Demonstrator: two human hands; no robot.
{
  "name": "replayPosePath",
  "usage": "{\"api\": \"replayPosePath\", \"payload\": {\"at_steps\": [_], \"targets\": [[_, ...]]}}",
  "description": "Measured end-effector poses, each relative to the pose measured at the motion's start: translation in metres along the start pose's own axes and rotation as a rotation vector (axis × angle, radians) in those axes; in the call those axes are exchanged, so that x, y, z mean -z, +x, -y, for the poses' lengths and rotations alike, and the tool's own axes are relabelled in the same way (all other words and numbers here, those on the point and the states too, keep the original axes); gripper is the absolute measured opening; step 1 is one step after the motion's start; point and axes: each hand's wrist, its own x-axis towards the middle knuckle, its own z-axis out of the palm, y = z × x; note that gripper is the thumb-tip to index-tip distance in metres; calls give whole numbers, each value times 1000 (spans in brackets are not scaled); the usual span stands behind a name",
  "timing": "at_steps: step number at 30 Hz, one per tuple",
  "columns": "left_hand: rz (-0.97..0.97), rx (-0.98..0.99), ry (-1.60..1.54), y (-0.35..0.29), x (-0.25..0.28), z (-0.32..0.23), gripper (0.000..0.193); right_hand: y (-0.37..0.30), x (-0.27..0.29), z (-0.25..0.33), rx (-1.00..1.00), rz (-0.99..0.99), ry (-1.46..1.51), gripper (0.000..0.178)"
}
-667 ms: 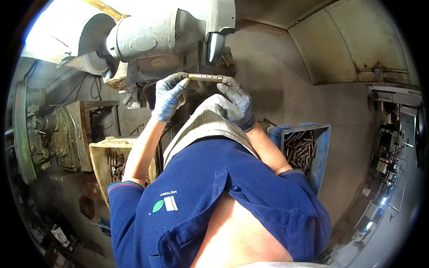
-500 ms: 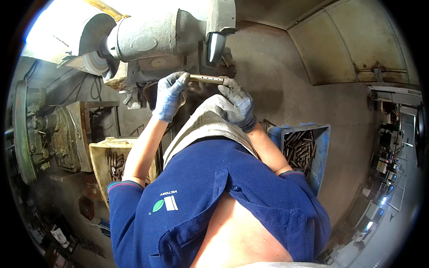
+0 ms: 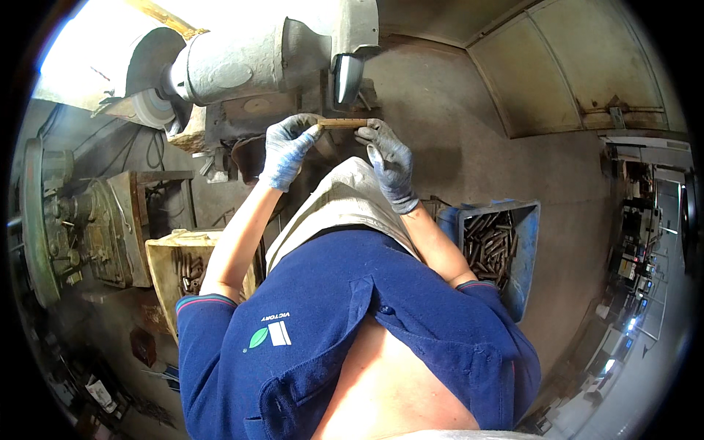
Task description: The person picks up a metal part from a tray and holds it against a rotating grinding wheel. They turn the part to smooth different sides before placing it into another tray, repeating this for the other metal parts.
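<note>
A slim metal tube point(image 3: 343, 124) lies level between my two gloved hands, in front of the bench grinder point(image 3: 242, 62). My left hand point(image 3: 288, 150) pinches its left end, and my right hand point(image 3: 389, 158) grips its right end between thumb and fingers. Both gloves are blue and greyish, worn dark at the fingers. No holes show on the side of the tube facing up. The grinding wheel point(image 3: 152, 108) at the left of the machine stands apart from the tube.
To my right stands a blue bin point(image 3: 534, 242) of metal tubes. A pale yellow bin point(image 3: 163, 275) with similar parts is at my left. A greenish machine point(image 3: 95, 227) stands farther left. The grinder's bright pointed end point(image 3: 348, 79) juts near my right hand.
The tube has turned about its length, so its row of holes no longer shows. My right fingers have shifted on its end, and both hands have risen slightly.
</note>
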Motion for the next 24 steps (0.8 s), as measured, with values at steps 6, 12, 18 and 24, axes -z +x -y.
{"api": "replayPosePath", "payload": {"at_steps": [6, 12, 18, 24], "targets": [[14, 159, -136, 13, 5, 19, 10, 11, 7, -6, 316, 30, -413, 25], [-91, 186, -191, 41, -17, 50, 9, 33, 27, -52, 114, -66, -388, 17], [-167, 224, -273, 62, -32, 88, 9, 45, 39, -54, 79, -91, -462, 10], [-203, 229, -286, 63, -22, 86, 8, 47, 29, -77, -20, -113, -362, 12]]}}
